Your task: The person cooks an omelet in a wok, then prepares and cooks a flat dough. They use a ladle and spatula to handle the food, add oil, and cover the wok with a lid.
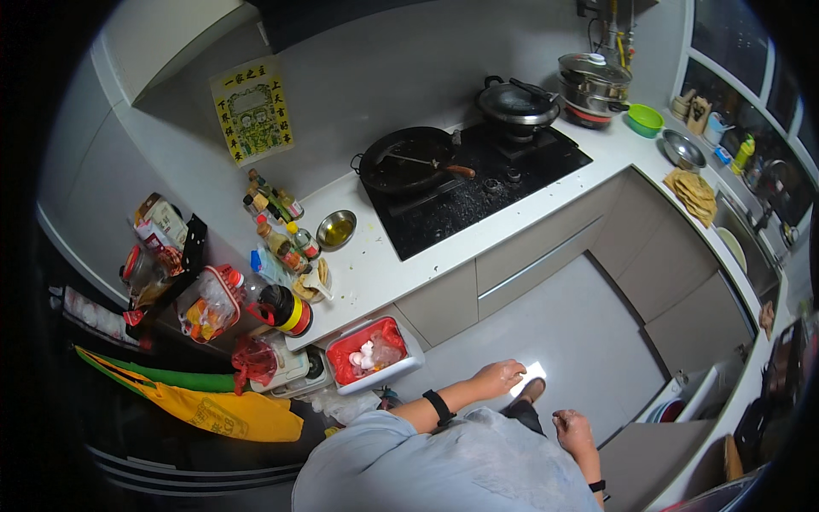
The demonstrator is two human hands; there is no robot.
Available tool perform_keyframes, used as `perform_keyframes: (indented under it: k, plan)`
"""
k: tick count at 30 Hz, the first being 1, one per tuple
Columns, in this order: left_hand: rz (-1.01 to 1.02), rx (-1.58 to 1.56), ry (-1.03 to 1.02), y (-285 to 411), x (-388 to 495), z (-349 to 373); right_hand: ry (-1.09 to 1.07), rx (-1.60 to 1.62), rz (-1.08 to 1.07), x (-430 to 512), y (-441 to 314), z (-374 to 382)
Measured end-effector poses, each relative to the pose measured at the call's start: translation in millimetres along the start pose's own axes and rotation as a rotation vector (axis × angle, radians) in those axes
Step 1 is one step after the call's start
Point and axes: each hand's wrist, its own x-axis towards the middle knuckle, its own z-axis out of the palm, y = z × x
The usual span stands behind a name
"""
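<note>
My left hand (498,379) hangs over the grey floor (550,301) with its fingers loosely curled. A dark band circles that wrist. My right hand (573,431) hangs lower, its fingers bent and marked with pale residue. I see nothing held in either hand, but both palms are hidden. A brown shoe (532,389) shows between the hands. Left of my left hand stands a bin (414,358) lined with a red bag, holding eggshells (363,357). The nearest thing to my right hand is an opened drawer (697,392) with dishes in it.
A wok (397,182) with a ladle and a lidded pan (517,105) sit on the black gas hob (441,221). Flatbreads (691,195) lie stacked near the sink (745,221). Bottles (278,246) and an oil bowl (336,230) crowd the left counter. A steamer (592,83) stands in the corner.
</note>
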Motion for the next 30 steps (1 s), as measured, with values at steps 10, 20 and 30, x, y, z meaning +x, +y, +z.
perform_keyframes:
  k: [10,20,30]
  plan:
    - [-0.224,0.059,0.109,-27.6,138.2,-59.7,0.004,-0.125,-0.135,218.4,61.2,-98.4]
    - [-0.224,0.290,0.528,-122.2,250.9,-166.2,-0.214,-0.156,-0.082,291.7,25.6,-92.8]
    - [-0.186,0.320,0.656,-177.9,361.8,-252.8,-0.121,-0.090,0.363,205.8,19.3,-64.9]
